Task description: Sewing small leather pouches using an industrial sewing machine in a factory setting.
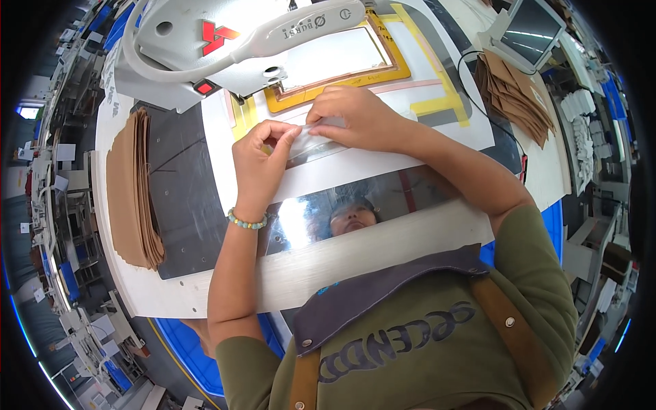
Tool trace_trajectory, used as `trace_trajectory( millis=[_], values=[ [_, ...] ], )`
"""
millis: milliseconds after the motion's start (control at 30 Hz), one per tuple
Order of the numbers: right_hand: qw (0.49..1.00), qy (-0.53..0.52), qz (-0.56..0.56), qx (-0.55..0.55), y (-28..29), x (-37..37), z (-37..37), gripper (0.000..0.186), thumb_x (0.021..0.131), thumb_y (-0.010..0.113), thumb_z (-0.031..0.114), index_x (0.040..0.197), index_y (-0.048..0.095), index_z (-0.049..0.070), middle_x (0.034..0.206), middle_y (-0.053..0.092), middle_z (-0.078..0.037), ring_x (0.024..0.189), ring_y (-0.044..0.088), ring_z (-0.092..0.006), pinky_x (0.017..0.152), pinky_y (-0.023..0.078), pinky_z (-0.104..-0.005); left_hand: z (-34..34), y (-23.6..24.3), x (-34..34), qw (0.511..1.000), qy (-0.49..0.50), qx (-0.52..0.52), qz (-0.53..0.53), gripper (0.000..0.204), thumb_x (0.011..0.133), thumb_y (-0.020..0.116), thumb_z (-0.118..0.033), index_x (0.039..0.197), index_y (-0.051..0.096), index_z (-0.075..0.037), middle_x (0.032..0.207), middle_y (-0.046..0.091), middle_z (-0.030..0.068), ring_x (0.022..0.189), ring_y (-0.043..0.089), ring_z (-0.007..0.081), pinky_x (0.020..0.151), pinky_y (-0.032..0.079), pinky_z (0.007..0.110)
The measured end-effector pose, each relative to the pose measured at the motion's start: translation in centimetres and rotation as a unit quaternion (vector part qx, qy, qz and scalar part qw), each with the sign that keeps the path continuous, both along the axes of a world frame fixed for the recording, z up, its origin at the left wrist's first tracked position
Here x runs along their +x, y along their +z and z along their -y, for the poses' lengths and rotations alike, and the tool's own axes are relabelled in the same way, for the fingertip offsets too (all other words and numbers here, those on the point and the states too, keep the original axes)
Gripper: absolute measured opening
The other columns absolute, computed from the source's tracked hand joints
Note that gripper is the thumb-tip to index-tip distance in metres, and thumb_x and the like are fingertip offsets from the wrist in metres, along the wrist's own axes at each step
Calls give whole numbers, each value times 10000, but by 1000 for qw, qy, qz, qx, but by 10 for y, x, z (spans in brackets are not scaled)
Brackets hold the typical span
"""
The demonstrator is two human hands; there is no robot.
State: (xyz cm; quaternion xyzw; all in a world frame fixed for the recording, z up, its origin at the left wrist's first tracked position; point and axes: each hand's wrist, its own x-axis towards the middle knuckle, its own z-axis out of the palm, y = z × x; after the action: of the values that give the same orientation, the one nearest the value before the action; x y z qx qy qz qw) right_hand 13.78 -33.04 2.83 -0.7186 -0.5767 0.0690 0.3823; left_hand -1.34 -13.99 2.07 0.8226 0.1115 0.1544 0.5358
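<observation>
My left hand [266,157] and my right hand [352,119] meet over a white sheet [239,181], both pinching a thin translucent piece [316,147] between thumb and fingers; its exact shape is hard to make out. Just beyond my fingers lies a yellow rectangular frame [294,101] with a pale inner area, among yellow tape strips [441,109]. Overhead at the upper left is a white machine head [171,72] with a looped handle [294,27].
Brown paper pieces are stacked at left [130,191] and upper right [512,99]. A monitor [529,37] and dark cable [478,102] are at the right. A shiny metal plate [287,225] borders the table's near edge. Many workstations line both sides.
</observation>
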Motion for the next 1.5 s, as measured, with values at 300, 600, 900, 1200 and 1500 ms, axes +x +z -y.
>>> trace_trajectory(
  millis=[300,600,900,1200,1500],
  values=[
    [999,6,-23,46,27,52,0,264,982,745,226,1119,809,10,1059,799,-164,936,756,-291,873,578,-384,-19,1,5,975,13,215,51,131,956,819,-108,1035,795,-7,991,750,25,868,672,108,722,524,262],
    [960,-87,-173,-204,47,106,-25,267,945,743,169,1169,810,40,1048,798,-102,882,739,-197,814,568,-323,-43,-19,7,914,-46,403,33,467,1082,622,-369,1342,724,5,1538,589,217,1460,472,456,1189,373,535],
    [971,-64,-122,-197,24,84,-62,189,892,829,177,1046,808,69,1021,805,-102,942,755,-219,834,577,-357,-37,-14,7,893,-75,441,-45,695,1117,441,-547,1583,528,-40,1712,381,241,1586,311,459,1250,263,572],
    [970,-47,-148,-188,26,93,-55,157,888,788,159,1022,821,84,1007,811,-100,949,751,-201,845,574,-362,-31,-10,9,885,-76,454,-70,709,1115,452,-561,1603,511,-49,1702,388,243,1581,313,454,1261,248,560],
    [966,-95,-51,-236,60,147,8,93,907,769,116,928,790,28,849,764,-39,783,684,-115,722,521,-303,-28,-11,8,860,-62,501,-74,681,1123,480,-510,1618,494,-44,1702,392,254,1579,334,462,1262,284,569]
  ],
)
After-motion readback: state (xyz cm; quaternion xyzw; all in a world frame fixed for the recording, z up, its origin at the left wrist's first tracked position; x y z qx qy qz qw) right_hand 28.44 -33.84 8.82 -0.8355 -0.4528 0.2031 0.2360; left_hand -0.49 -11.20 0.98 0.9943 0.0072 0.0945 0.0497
